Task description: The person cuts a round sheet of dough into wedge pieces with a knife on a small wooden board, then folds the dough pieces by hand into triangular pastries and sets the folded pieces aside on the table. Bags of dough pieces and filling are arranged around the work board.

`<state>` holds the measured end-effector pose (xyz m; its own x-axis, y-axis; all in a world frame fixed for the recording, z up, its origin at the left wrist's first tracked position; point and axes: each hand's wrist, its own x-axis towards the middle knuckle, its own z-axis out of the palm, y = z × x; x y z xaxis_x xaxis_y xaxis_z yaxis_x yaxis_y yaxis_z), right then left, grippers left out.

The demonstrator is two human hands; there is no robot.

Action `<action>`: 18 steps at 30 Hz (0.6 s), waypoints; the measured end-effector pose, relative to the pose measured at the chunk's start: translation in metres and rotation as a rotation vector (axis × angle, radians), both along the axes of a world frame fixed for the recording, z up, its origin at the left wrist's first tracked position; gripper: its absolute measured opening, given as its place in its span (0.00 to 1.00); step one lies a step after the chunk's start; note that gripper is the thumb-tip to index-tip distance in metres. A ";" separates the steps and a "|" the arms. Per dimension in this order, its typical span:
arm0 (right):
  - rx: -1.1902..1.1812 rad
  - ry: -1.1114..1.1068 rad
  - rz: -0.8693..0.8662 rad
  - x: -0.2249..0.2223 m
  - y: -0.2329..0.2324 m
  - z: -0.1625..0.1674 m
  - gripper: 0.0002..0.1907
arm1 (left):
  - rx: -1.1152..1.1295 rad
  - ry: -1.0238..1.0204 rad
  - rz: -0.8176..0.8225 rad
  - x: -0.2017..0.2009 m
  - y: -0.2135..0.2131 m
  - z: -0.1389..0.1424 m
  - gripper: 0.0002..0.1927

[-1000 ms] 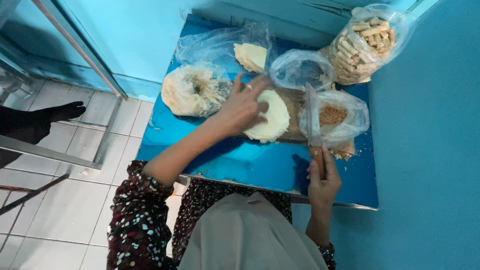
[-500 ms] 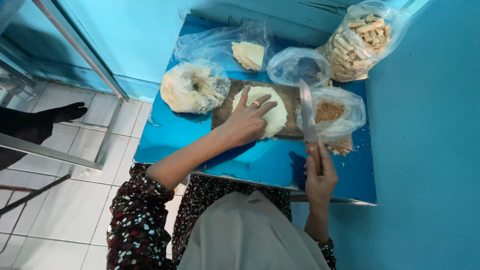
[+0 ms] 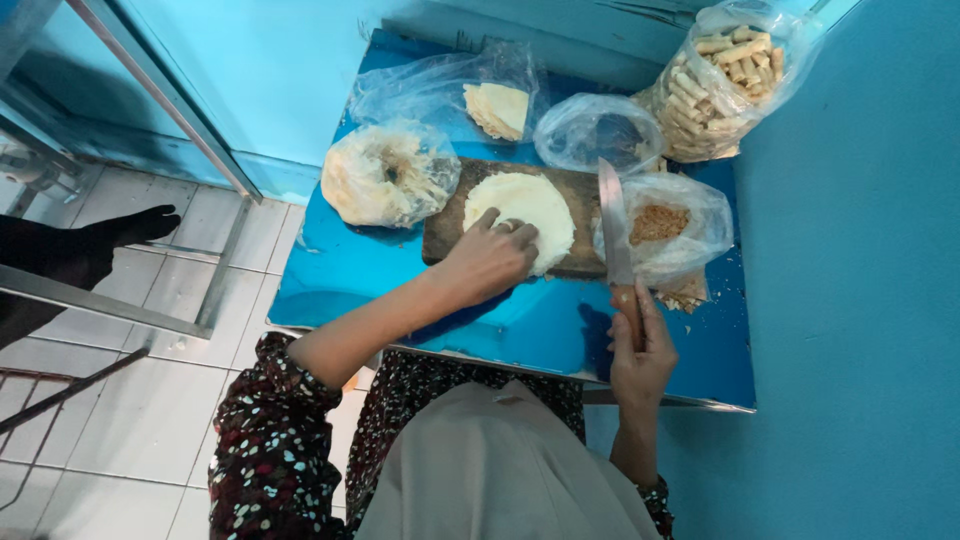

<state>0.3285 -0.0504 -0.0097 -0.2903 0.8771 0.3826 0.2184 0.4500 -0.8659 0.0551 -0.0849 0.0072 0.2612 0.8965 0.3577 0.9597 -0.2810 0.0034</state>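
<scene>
Left hand (image 3: 490, 262) has its fingers flat on the round dough sheet (image 3: 522, 206) on the wooden cutting board (image 3: 447, 222) mid-frame, right hand (image 3: 642, 352) gripping the knife (image 3: 612, 222) just right of it, so looks like cutting's underway and needs the blade lined up over the dough.

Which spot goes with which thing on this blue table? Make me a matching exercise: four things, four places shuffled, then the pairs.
Things:
1. round flat dough sheet
2. knife
3. bag of rolled sticks
4. bag of brown crumbs

Places:
A. far right corner of the table
B. on the wooden board, under the left hand
C. held in the right hand, blade pointing away from the person
D. just right of the knife blade, at the board's right end

Pairs: 1-B, 2-C, 3-A, 4-D
</scene>
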 end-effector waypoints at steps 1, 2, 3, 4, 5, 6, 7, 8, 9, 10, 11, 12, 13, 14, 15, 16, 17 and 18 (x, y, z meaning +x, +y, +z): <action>0.005 0.001 0.005 0.000 0.000 0.000 0.27 | 0.022 -0.010 0.004 0.000 -0.002 -0.001 0.06; 0.010 0.002 0.009 0.000 0.000 -0.001 0.27 | 0.062 -0.110 -0.019 0.000 -0.004 -0.001 0.10; 0.002 0.003 0.004 0.000 0.000 -0.001 0.27 | 0.102 -0.210 -0.042 -0.001 -0.006 -0.001 0.15; -0.004 0.004 0.001 0.000 0.000 -0.001 0.27 | 0.143 -0.311 -0.064 -0.003 -0.007 0.000 0.20; -0.010 0.006 -0.003 -0.001 0.000 -0.001 0.27 | 0.110 -0.329 -0.031 -0.008 -0.007 0.001 0.19; -0.035 0.018 -0.006 -0.001 0.000 0.001 0.27 | 0.077 -0.347 0.003 -0.016 -0.005 0.003 0.19; -0.060 0.030 -0.007 -0.003 -0.001 0.002 0.26 | 0.045 -0.366 0.039 -0.026 -0.004 0.006 0.19; -0.087 0.041 -0.009 -0.004 -0.002 0.005 0.26 | 0.085 -0.323 0.138 -0.037 -0.002 0.008 0.16; -0.094 0.035 -0.003 -0.006 -0.003 0.008 0.26 | 0.125 -0.278 0.235 -0.050 0.000 0.011 0.14; -0.100 0.028 0.004 -0.007 -0.005 0.012 0.27 | 0.154 -0.303 0.232 -0.062 0.004 0.014 0.13; -0.109 0.020 0.009 -0.009 -0.009 0.017 0.27 | 0.181 -0.328 0.227 -0.072 0.008 0.016 0.13; -0.061 -0.011 0.045 -0.011 -0.013 0.022 0.27 | 0.207 -0.354 0.221 -0.077 0.010 0.016 0.14; -0.015 -0.043 0.081 -0.015 -0.018 0.028 0.27 | 0.136 -0.359 0.266 -0.078 0.011 0.013 0.18; 0.032 -0.076 0.118 -0.019 -0.023 0.033 0.26 | 0.064 -0.364 0.310 -0.076 0.012 0.011 0.22; 0.059 -0.196 0.090 -0.025 -0.028 0.037 0.26 | -0.007 -0.367 0.353 -0.074 0.013 0.008 0.26; 0.087 -0.314 0.062 -0.032 -0.032 0.041 0.26 | 0.051 -0.330 0.343 -0.071 0.013 0.004 0.26; 0.114 -0.433 0.033 -0.039 -0.036 0.044 0.26 | 0.109 -0.293 0.332 -0.067 0.012 0.001 0.25; 0.211 -0.420 0.061 -0.046 -0.038 0.047 0.26 | 0.165 -0.257 0.321 -0.065 0.011 -0.002 0.25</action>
